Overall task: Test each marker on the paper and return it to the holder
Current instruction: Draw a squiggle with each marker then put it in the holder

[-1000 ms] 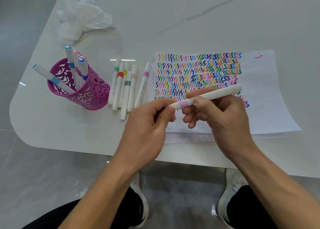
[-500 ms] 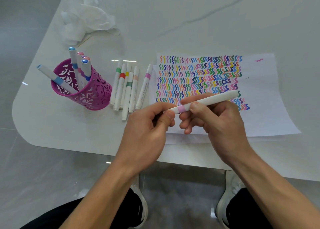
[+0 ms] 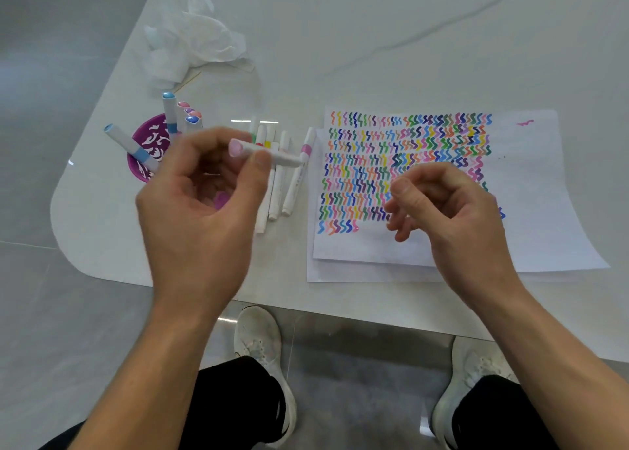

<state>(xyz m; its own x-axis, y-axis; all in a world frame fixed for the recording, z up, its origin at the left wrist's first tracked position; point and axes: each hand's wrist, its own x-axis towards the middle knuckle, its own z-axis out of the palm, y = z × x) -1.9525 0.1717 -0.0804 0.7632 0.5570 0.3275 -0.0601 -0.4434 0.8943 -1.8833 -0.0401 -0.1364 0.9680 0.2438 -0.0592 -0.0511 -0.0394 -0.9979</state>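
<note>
My left hand [image 3: 197,204] pinched the pink-capped marker [image 3: 272,154] between thumb and fingers, level above the loose markers [image 3: 277,191] lying beside the purple holder [image 3: 143,136]. My right hand [image 3: 449,211] hung over the paper [image 3: 544,211], fingers loosely curled, holding nothing.

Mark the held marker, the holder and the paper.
Held marker [image 3: 287,158]: head view, on the white barrel near its right end.
Holder [image 3: 151,133]: head view, on the purple cut-out wall.
Paper [image 3: 544,194]: head view, on the blank area at its right side.
</note>
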